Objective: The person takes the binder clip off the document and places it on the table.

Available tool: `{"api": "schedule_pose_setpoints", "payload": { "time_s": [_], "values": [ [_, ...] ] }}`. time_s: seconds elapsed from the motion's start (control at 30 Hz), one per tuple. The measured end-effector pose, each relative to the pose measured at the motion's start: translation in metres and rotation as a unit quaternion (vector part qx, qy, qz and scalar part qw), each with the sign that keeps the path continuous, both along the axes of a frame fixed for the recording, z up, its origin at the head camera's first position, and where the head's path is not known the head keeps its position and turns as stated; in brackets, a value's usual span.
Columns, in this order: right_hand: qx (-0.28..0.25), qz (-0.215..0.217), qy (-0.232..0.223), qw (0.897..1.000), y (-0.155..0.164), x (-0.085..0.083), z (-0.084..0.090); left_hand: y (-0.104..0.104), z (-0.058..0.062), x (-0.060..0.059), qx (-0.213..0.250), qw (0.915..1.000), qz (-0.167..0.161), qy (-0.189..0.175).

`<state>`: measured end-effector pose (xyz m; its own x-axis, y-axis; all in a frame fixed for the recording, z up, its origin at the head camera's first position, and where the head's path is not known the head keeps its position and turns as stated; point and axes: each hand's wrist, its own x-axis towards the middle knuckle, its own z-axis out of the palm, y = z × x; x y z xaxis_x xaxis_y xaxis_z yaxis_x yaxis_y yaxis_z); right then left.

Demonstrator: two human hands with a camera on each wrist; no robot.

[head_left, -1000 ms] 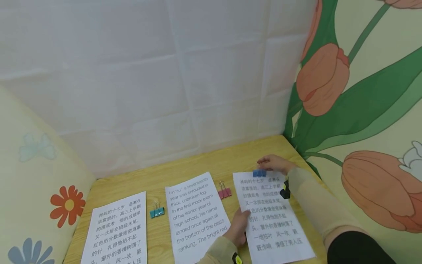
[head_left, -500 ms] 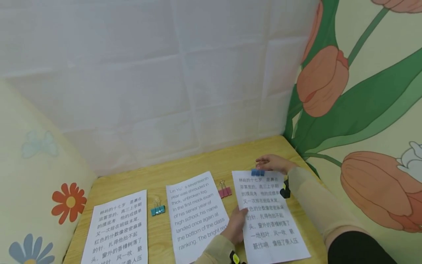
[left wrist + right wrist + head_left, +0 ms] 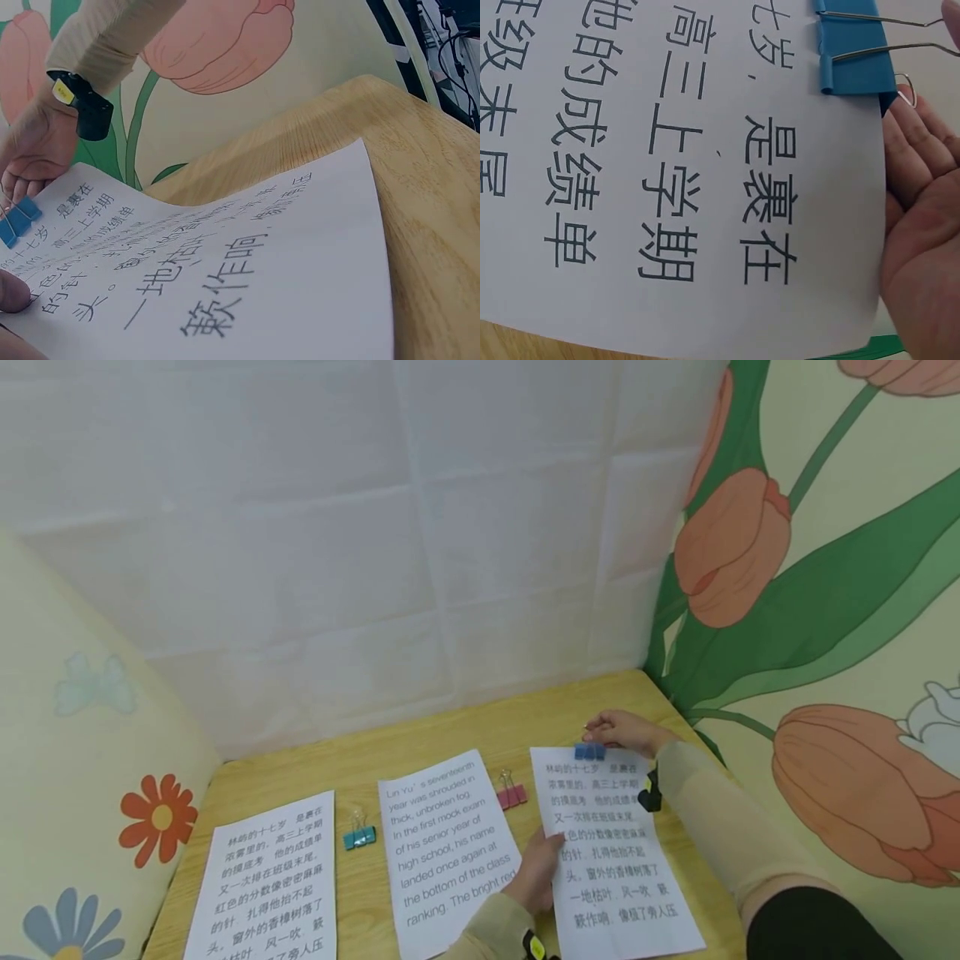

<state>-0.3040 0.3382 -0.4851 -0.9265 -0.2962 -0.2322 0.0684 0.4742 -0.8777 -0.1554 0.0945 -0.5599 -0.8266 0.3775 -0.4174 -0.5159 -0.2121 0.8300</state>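
Observation:
My left hand (image 3: 536, 870) grips the left edge of a printed paper (image 3: 615, 906), its thumb (image 3: 13, 292) on top of the text. This paper is raised and bowed in the left wrist view, its near part standing over the table. A blue binder clip (image 3: 590, 752) sits on the paper's top edge. At the clip, my right hand (image 3: 626, 731) holds the wire handles; a fingertip shows at the end of the front handle (image 3: 889, 51), and the other fingers (image 3: 919, 142) curl behind the sheet.
Left of the held paper lie an English-printed sheet (image 3: 442, 852) and a Chinese-printed sheet (image 3: 270, 877). A pink binder clip (image 3: 513, 797) and a teal binder clip (image 3: 359, 837) stand beside them on the wooden table (image 3: 300, 768). A flower-patterned wall (image 3: 847, 635) rises at the right.
The lower end of the held paper has swung slightly left, with my left hand moving a little left too. My right hand stays at the blue clip; its fingers have shifted slightly.

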Motion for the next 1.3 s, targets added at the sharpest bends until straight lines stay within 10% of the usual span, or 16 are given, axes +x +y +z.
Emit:
{"api": "schedule_pose_setpoints", "payload": {
  "time_s": [1.3],
  "values": [
    [-0.039,0.014,0.053,0.998,0.0000,0.0010,-0.0006,-0.0028,-0.0025,0.0010,-0.045,0.9988,0.008,-0.017]
  ]
}}
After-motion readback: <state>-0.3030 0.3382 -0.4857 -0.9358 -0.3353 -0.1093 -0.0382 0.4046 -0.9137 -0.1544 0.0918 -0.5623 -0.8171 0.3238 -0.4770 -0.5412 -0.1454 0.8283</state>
